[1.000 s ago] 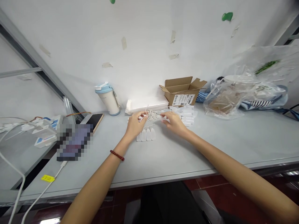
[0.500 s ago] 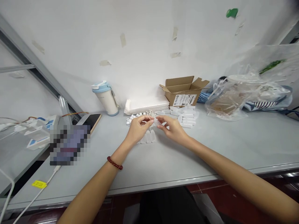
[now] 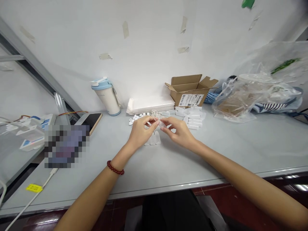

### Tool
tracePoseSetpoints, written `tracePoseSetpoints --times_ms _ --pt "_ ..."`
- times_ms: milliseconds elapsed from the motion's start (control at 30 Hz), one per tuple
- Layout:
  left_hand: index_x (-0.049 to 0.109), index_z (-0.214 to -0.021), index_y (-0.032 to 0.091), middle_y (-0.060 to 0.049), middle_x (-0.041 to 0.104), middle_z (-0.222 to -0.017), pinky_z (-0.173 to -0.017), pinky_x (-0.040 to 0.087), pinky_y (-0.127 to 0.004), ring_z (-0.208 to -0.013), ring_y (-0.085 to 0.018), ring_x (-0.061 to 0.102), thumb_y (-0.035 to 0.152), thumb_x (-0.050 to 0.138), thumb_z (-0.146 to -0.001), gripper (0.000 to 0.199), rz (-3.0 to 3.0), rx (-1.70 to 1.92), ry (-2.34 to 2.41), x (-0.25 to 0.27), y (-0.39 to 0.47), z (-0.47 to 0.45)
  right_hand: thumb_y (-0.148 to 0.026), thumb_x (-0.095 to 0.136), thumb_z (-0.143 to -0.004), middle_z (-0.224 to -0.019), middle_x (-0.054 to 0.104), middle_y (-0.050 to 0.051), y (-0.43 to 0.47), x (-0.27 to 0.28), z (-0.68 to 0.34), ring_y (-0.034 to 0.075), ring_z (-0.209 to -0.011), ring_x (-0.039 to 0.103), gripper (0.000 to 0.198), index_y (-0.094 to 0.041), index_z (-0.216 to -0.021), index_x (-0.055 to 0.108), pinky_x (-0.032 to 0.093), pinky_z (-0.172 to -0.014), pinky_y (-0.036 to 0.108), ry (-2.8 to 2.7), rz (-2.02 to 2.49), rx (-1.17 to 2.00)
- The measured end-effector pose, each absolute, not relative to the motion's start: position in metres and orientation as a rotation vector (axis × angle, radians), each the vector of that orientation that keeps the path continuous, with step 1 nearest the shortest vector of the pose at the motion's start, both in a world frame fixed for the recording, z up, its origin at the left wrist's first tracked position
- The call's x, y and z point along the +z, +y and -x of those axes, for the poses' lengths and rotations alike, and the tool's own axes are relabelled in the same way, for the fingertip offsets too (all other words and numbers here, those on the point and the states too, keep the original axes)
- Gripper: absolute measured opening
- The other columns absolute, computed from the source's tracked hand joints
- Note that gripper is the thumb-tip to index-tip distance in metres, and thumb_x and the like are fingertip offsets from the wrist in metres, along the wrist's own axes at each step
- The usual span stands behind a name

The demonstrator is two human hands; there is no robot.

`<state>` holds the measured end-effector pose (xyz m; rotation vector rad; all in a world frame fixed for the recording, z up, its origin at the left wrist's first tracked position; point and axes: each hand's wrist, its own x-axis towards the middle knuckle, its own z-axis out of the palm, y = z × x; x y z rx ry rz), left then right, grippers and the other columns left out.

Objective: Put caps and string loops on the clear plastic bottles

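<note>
Between my hands is a small translucent white plastic piece (image 3: 162,124). My left hand (image 3: 141,131) pinches at its left end, near a thin pale cord, and the fingertips partly hide the contact. The fingers of my right hand (image 3: 180,131) are closed on its right side. Just below lie several flat translucent pieces (image 3: 154,138) side by side on the table. Behind my left hand are small white caps (image 3: 135,119), with a bundle of white cords (image 3: 156,114) beside them. More clear and white plastic pieces (image 3: 194,118) lie beyond my right hand.
A stack of white envelopes or sheets (image 3: 150,105) and an open cardboard box (image 3: 189,91) stand against the wall. A tumbler (image 3: 107,98) is at back left, near a phone (image 3: 95,120) and a pixelated object (image 3: 67,146). Plastic bags (image 3: 238,102) lie at right.
The camera view has shifted slightly. Both hands stay together at the plastic piece, which shows a little more between the fingertips.
</note>
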<state>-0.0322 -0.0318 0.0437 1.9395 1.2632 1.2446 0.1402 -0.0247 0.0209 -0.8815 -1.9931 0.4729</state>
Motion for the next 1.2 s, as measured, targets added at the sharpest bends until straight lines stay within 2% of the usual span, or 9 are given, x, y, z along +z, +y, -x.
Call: tracePoseSetpoints --times_ms 200,367,500,767,933,1067,1200 --pt "0.062 -0.095 0.017 -0.005 0.068 -0.091 -0.066 0.051 -0.028 -0.080 -0.016 0.062 0.025 0.058 -0.082 0.016 -2.155 1.501 1.412 0.041 -0.037 0.029 -0.028 0.058 -0.080 -0.098 0.066 0.008 -0.025 0.022 -0.138 0.017 -0.077 0.064 0.021 -0.018 -0.098 0.060 0.053 -0.067 0.032 -1.813 1.060 0.661" --pt "0.056 -0.109 0.018 -0.009 0.062 -0.111 -0.089 0.048 -0.042 -0.107 -0.023 0.053 0.021 0.056 -0.084 0.026 -2.689 1.325 1.164 0.035 -0.037 0.029 -0.032 0.060 -0.075 -0.090 0.061 0.005 -0.025 0.024 -0.138 0.015 -0.066 0.063 0.022 -0.017 -0.091 0.054 0.051 -0.059 0.030 -1.664 1.150 0.858" --pt "0.053 -0.115 0.016 -0.011 0.059 -0.117 -0.095 0.045 -0.046 -0.112 -0.027 0.049 0.026 0.061 -0.081 0.035 -2.830 1.162 1.102 0.031 -0.036 0.028 -0.033 0.063 -0.072 -0.086 0.058 0.002 -0.024 0.024 -0.138 0.013 -0.060 0.061 0.023 -0.018 -0.086 0.052 0.049 -0.056 0.029 -1.633 1.205 0.886" --pt "0.053 -0.112 0.018 -0.010 0.058 -0.116 -0.097 0.041 -0.046 -0.114 -0.028 0.046 0.024 0.060 -0.079 0.035 -2.765 0.977 1.218 0.030 -0.037 0.025 -0.032 0.063 -0.072 -0.080 0.059 0.001 -0.026 0.024 -0.137 0.013 -0.058 0.057 0.022 -0.018 -0.084 0.051 0.045 -0.055 0.028 -1.722 1.278 0.853" --pt "0.051 -0.111 0.019 -0.010 0.058 -0.112 -0.093 0.043 -0.045 -0.112 -0.029 0.045 0.024 0.065 -0.071 0.043 -2.561 0.853 1.313 0.033 -0.038 0.026 -0.032 0.054 -0.081 -0.079 0.063 0.002 -0.024 0.020 -0.138 0.013 -0.063 0.056 0.016 -0.018 -0.087 0.053 0.041 -0.057 0.026 -1.900 1.312 0.758" --pt "0.051 -0.107 0.019 -0.009 0.057 -0.111 -0.092 0.043 -0.044 -0.110 -0.028 0.045 0.031 0.068 -0.069 0.043 -2.450 0.733 1.314 0.034 -0.038 0.029 -0.024 0.044 -0.086 -0.075 0.065 0.003 -0.023 0.018 -0.138 0.014 -0.065 0.056 0.016 -0.017 -0.082 0.058 0.039 -0.060 0.026 -1.993 1.316 0.705" --pt "0.051 -0.106 0.020 -0.010 0.057 -0.111 -0.091 0.042 -0.045 -0.110 -0.029 0.045 0.036 0.069 -0.067 0.045 -2.417 0.661 1.308 0.034 -0.037 0.032 -0.016 0.045 -0.083 -0.077 0.066 0.004 -0.021 0.017 -0.139 0.014 -0.066 0.055 0.017 -0.015 -0.082 0.062 0.037 -0.061 0.026 -2.043 1.387 0.675"
